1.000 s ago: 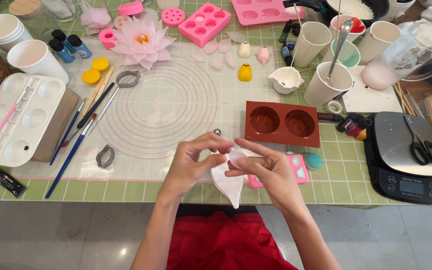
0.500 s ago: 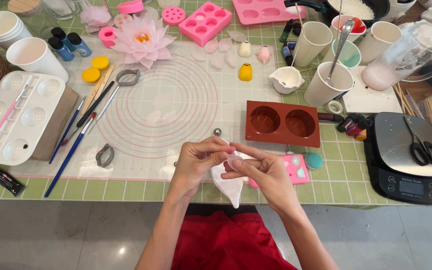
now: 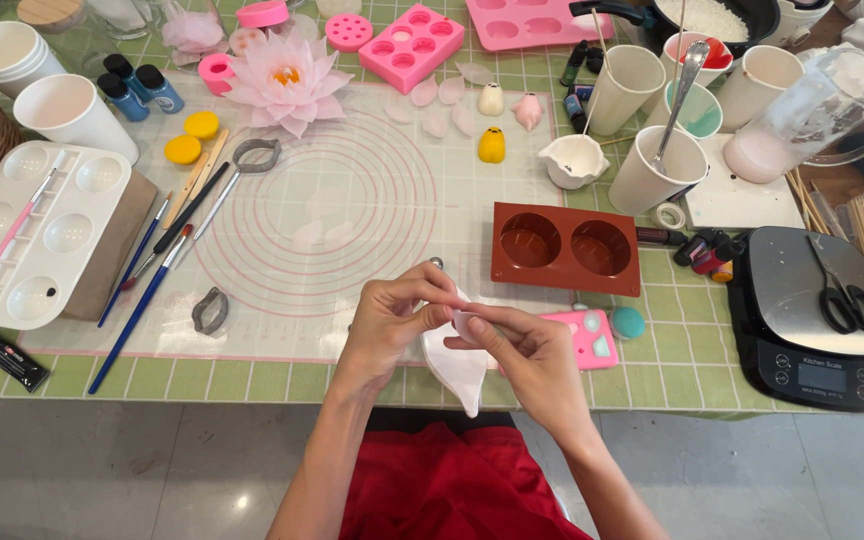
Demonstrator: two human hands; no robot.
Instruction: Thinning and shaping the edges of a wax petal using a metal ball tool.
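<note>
While both hands meet over the table edge (image 3: 252, 385), the left hand (image 3: 387, 322) and right hand (image 3: 527, 355) pinch a white petal (image 3: 455, 370), seemingly peeling it.

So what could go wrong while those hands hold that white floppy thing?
The white sheet looks thin and is pinched only by the fingertips of the left hand and right hand, so it might tear or slip. It hangs past the table edge, so a drop could land it on the red lap or the floor. The brown mould sits close; an elbow might nudge it.
</note>
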